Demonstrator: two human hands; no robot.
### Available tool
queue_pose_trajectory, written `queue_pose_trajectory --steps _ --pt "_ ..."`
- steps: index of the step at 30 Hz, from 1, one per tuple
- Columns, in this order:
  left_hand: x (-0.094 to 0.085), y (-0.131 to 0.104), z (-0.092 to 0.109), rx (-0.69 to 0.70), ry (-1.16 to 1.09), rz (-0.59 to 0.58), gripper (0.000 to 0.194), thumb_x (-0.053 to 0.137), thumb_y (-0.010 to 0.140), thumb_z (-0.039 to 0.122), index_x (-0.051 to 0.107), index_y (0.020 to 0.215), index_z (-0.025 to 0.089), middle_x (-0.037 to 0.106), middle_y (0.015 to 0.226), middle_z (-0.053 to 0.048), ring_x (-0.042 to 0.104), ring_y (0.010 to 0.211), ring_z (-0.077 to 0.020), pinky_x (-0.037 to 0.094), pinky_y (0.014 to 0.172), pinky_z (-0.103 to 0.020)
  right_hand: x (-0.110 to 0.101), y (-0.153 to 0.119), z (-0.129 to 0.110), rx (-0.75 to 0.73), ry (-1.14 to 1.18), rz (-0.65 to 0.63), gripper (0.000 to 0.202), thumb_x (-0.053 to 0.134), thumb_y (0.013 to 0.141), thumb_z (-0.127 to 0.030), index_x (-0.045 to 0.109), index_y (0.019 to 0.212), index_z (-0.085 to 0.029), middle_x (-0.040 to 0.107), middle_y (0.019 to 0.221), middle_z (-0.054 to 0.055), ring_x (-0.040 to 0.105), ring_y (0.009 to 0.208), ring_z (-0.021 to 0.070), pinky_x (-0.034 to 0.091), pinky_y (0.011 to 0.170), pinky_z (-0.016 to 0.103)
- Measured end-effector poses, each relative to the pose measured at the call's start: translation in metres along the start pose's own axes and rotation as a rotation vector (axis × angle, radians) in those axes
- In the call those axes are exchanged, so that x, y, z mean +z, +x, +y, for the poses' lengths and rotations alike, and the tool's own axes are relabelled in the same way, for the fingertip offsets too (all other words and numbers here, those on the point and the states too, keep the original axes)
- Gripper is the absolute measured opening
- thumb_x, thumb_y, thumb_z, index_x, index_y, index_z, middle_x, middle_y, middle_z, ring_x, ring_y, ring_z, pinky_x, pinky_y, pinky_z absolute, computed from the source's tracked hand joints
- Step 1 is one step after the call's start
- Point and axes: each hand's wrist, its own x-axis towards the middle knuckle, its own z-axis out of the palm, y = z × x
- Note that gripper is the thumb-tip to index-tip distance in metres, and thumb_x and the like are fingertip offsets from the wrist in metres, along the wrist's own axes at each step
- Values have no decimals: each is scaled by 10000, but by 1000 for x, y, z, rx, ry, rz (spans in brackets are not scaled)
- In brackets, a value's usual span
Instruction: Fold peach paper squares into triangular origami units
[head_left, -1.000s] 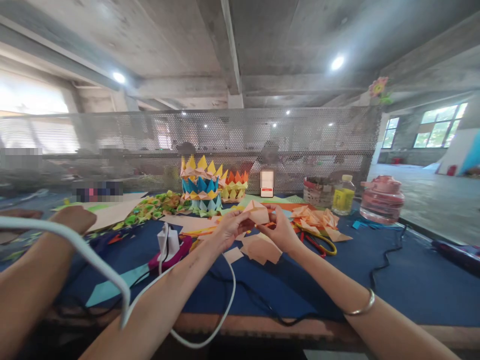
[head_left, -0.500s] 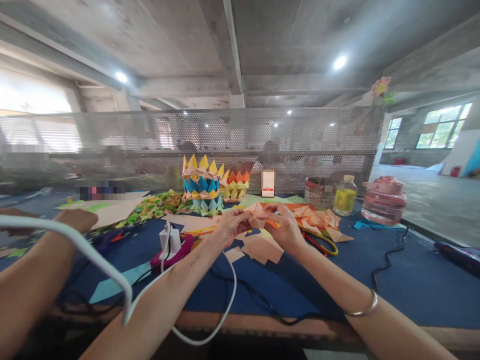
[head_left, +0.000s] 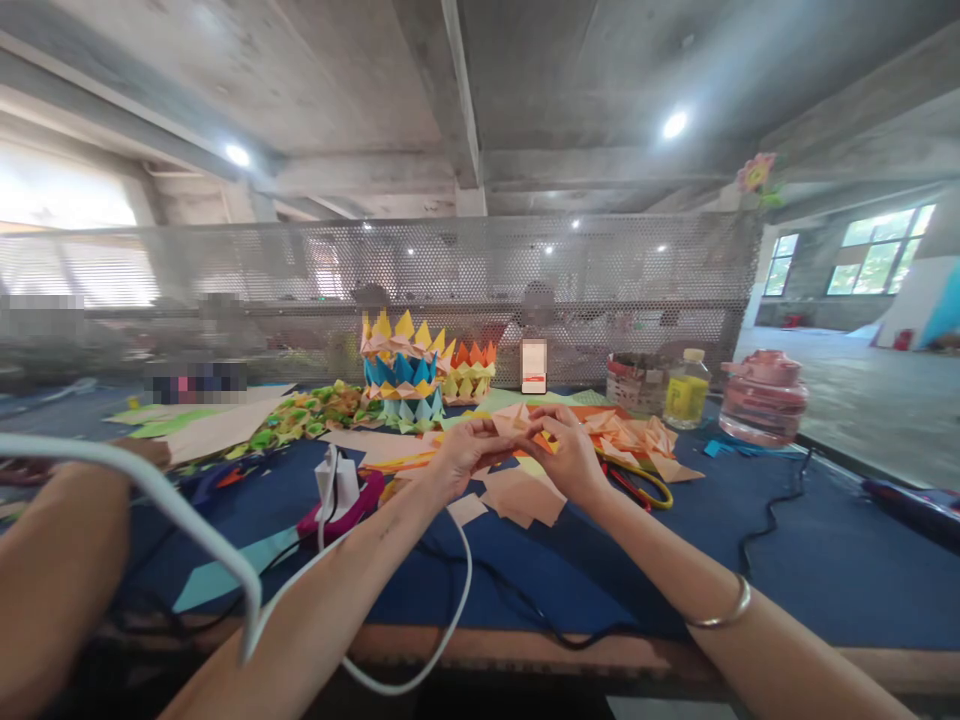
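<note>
Covering the foreground: blue table. Crowns, stacked, multicoloured. Jug, pink; no readable brand. Left hand, thumb and fingers nearly closed, pinching the paper's left side. Right hand, fingers curled, pinching its right side. Bottle, yellow; lettering illegible. Sheets, peach, below the hands. Phone, upright, red bar on screen; writing too small. Paper, peach, between both hands, less face showing than a second ago (probably folded smaller, or merely turned).
</note>
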Motion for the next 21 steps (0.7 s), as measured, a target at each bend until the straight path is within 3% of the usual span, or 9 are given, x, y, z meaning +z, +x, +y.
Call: queue_pose_trajectory --steps 10,21 --pt "2 -2 -3 23 97 -19 358 792 540 239 647 842 116 691 837 -84 655 748 -174 517 693 -254 4 -2 4 130 45 -37 151 573 779 -329 596 742 -185 573 867 66 527 879 190 459 645 276" --pt "-1 1 -9 32 133 -33 308 750 592 366 655 739 113 685 750 -83 656 725 -175 517 724 -278 4 -2 2 156 33 -55 223 523 802 -381 579 741 -175 612 781 51 566 704 155 455 600 266"
